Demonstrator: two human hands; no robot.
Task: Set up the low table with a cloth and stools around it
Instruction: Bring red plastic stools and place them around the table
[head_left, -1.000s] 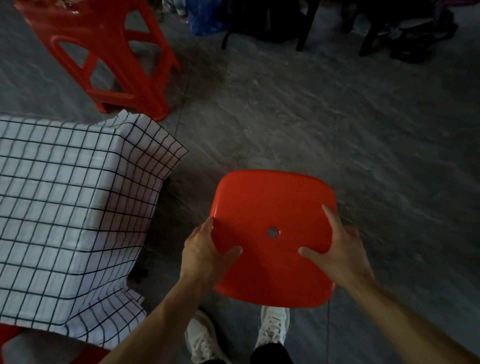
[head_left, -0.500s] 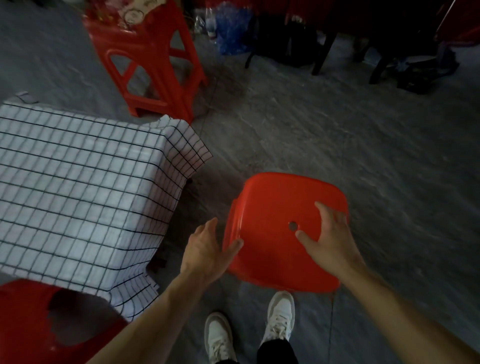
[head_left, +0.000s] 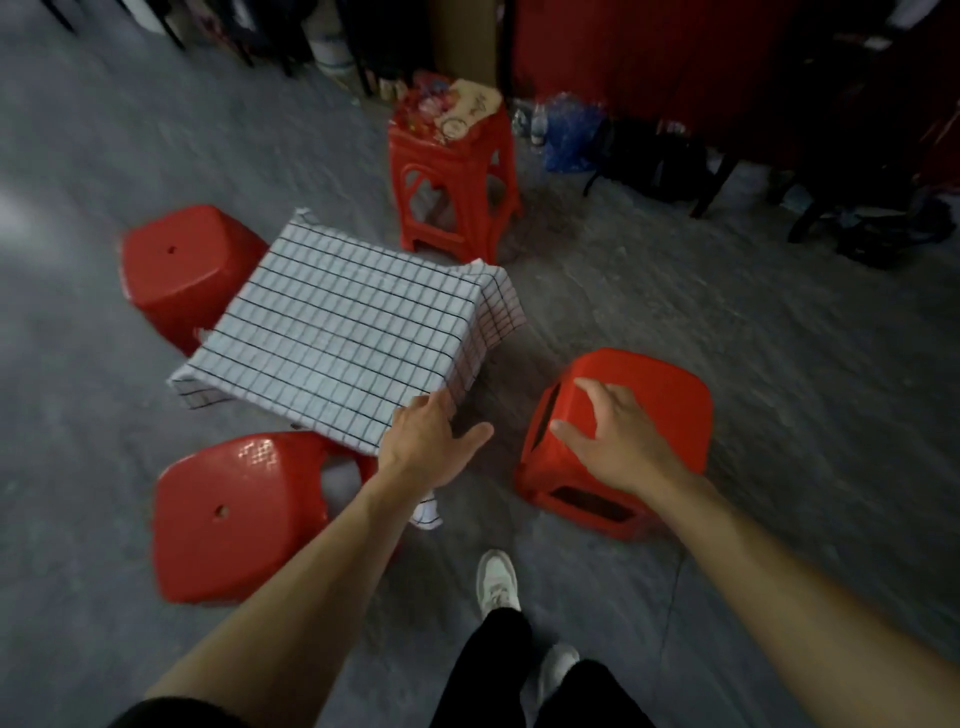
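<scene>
A low table is covered by a white cloth (head_left: 337, 332) with a black grid. Three low red stools stand around it: one at its far left (head_left: 182, 270), one at its near left (head_left: 234, 514), and one at its right (head_left: 649, 410). My right hand (head_left: 613, 441) hovers over the right stool's seat with fingers spread and relaxed, holding nothing. My left hand (head_left: 426, 447) is open with fingers straight, in front of the cloth's near right corner, apart from the stool.
A taller red stool (head_left: 452, 176) with items on top stands behind the table. Dark bags (head_left: 654, 161), chair legs and a blue plastic bag (head_left: 566, 135) line the back right. My feet in white shoes (head_left: 498, 582) are on the grey floor below.
Both hands have come off the right stool, which now rests on the floor beside the table. The view has risen and pulled back, showing the whole table and the other stools.
</scene>
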